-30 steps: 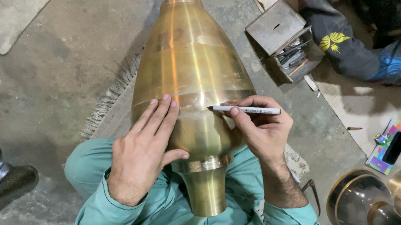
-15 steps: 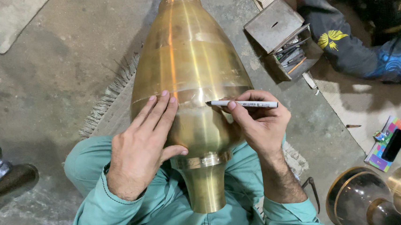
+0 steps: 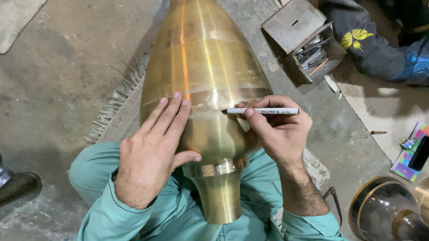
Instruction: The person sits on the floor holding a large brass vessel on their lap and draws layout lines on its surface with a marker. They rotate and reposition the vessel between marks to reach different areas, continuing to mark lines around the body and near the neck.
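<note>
Closest to the camera, the narrow neck of a large, bulb-shaped brass vessel lies across the person's lap, and its wide body points away over the concrete floor. The left hand lies flat on the brass, fingers spread, nothing enclosed. The right hand has a closed grip on a white marker pen, whose tip touches a pale band around the body. Marking seems to be the step in hand; a clean line would call for a steady vessel. Farther right stands an open grey metal box of tools.
</note>
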